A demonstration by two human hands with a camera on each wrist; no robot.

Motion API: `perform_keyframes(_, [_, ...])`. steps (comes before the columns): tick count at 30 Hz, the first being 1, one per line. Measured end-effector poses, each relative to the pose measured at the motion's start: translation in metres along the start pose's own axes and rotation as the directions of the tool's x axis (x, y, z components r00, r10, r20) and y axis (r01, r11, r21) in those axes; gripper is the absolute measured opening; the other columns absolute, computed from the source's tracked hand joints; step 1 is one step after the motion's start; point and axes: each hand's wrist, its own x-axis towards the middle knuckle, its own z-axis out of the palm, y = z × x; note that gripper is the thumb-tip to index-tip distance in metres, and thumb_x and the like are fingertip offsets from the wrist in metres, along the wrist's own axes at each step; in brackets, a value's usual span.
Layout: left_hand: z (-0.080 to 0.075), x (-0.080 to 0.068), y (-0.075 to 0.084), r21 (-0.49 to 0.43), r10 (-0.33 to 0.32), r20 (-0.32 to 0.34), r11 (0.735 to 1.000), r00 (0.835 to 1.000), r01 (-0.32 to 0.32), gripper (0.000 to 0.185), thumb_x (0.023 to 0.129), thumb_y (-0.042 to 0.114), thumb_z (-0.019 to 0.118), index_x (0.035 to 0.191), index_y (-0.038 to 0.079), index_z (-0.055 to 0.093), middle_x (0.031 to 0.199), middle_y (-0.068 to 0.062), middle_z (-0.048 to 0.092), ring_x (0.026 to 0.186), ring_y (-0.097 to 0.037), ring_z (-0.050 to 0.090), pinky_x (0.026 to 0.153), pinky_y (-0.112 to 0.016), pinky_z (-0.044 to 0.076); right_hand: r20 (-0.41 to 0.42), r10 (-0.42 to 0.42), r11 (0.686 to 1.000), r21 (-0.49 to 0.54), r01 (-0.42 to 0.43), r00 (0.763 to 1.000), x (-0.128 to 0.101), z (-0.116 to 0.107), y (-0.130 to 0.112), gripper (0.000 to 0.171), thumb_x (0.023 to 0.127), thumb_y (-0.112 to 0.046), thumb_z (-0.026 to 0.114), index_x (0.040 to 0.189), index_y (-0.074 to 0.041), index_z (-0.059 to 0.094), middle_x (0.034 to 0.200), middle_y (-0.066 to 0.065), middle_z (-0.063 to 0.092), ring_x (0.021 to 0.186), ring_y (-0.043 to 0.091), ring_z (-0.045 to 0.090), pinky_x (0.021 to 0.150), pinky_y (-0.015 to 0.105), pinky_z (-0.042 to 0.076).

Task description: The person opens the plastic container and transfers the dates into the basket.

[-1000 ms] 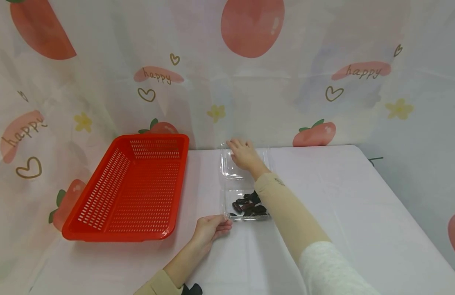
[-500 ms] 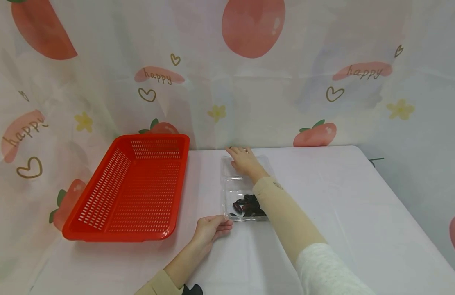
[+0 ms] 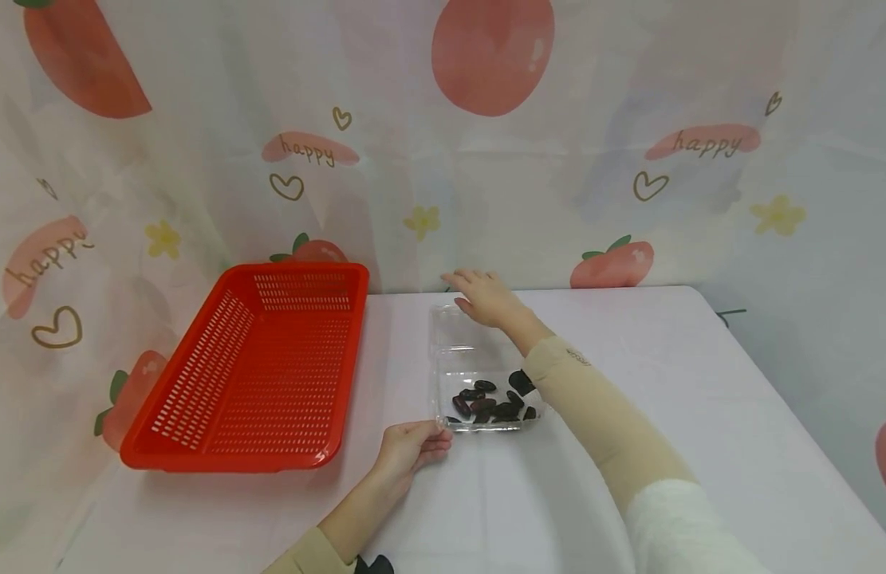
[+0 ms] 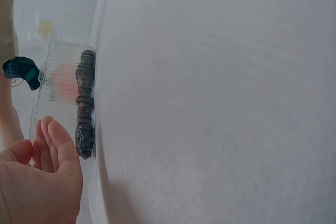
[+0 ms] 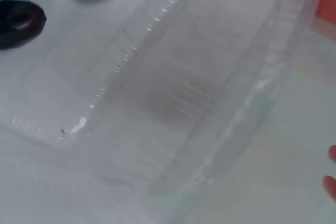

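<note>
A clear plastic clamshell box [image 3: 457, 363] lies unfolded on the table, its lid [image 3: 450, 325] laid back away from the person. Several dark, glossy oval dates [image 3: 483, 405] lie in the near half, mostly towards the front and right. At the box's front left corner my left hand [image 3: 410, 450] pinches the rim between thumb and fingers. My right hand [image 3: 489, 299] hovers over the lid's far right part with fingers stretched out, holding nothing. The right wrist view shows the clear lid [image 5: 184, 98] close up, with two fingertips [image 5: 331, 184] at the right edge.
To the left stands a red perforated plastic basket [image 3: 285, 351]. The white-covered table [image 3: 665, 383] ends at a patterned curtain [image 3: 514, 199] behind the box. A black wrist device [image 3: 521, 381] under the right forearm overlaps the box in the head view.
The lid has gone from raised to lying flatter under the right hand. That hand has since lifted off and shifted right, uncovering more dates. My left hand stays at the corner.
</note>
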Motion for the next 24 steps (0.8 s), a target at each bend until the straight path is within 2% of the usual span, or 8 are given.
perform_keyframes(4, [0.0,0.0,-0.001,-0.006,0.001,-0.002,1.0,1.0,-0.001,0.025,0.084,0.002,0.053,0.1,-0.017,0.058,0.077,-0.009,0.068,0.066,-0.012,0.065,0.071,-0.031,0.053,-0.027,-0.002,0.994,0.109,0.005,1.0,-0.01,-0.011,0.002,0.053,0.091,-0.017,0.054,0.139,-0.009,0.034,0.132,0.019,0.044,0.122,0.035,0.042,0.101,0.046,0.031])
perform_keyframes(7, [0.0,0.001,-0.002,-0.009,0.002,0.0,1.0,1.0,-0.002,0.026,0.085,0.003,0.053,0.1,-0.017,0.058,0.077,-0.009,0.069,0.066,-0.012,0.064,0.071,-0.031,0.053,-0.005,0.043,0.967,0.253,-0.041,0.999,-0.021,-0.02,0.003,0.057,0.091,-0.016,0.054,0.141,-0.008,0.029,0.137,0.02,0.037,0.123,0.035,0.039,0.102,0.046,0.03])
perform_keyframes(13, [-0.001,0.0,-0.001,-0.001,-0.008,0.002,1.0,1.0,0.008,0.025,0.085,0.003,0.053,0.1,-0.017,0.058,0.078,-0.008,0.068,0.066,-0.012,0.064,0.071,-0.032,0.053,0.029,0.159,0.847,0.51,-0.152,0.987,-0.052,-0.035,0.005,0.061,0.091,-0.016,0.054,0.143,-0.005,0.023,0.133,0.024,0.038,0.113,0.039,0.047,0.092,0.05,0.039])
perform_keyframes(19, [0.001,-0.003,0.005,0.007,-0.012,0.001,1.0,1.0,0.012,0.025,0.085,0.001,0.052,0.099,-0.018,0.058,0.078,-0.01,0.068,0.067,-0.013,0.064,0.073,-0.034,0.053,0.03,0.239,0.759,0.618,-0.206,0.971,-0.087,-0.036,0.015,0.059,0.091,-0.018,0.055,0.142,-0.008,0.027,0.127,0.022,0.045,0.11,0.038,0.05,0.088,0.05,0.042])
perform_keyframes(23, [0.0,0.001,0.0,-0.002,-0.004,-0.003,1.0,1.0,0.004,0.025,0.085,0.003,0.053,0.099,-0.017,0.059,0.077,-0.008,0.068,0.067,-0.012,0.064,0.072,-0.033,0.053,0.049,0.294,0.67,0.702,-0.242,0.955,-0.111,-0.029,0.025,0.059,0.091,-0.021,0.055,0.142,-0.009,0.027,0.125,0.024,0.046,0.109,0.038,0.052,0.083,0.046,0.047])
perform_keyframes(24, [0.001,0.001,-0.001,0.001,-0.003,-0.005,1.0,1.0,0.003,0.025,0.085,0.003,0.053,0.099,-0.016,0.059,0.077,-0.008,0.068,0.067,-0.012,0.064,0.072,-0.033,0.053,0.056,0.309,0.638,0.728,-0.25,0.95,-0.116,-0.027,0.027,0.059,0.091,-0.02,0.055,0.141,-0.009,0.027,0.125,0.025,0.046,0.108,0.039,0.052,0.081,0.045,0.049])
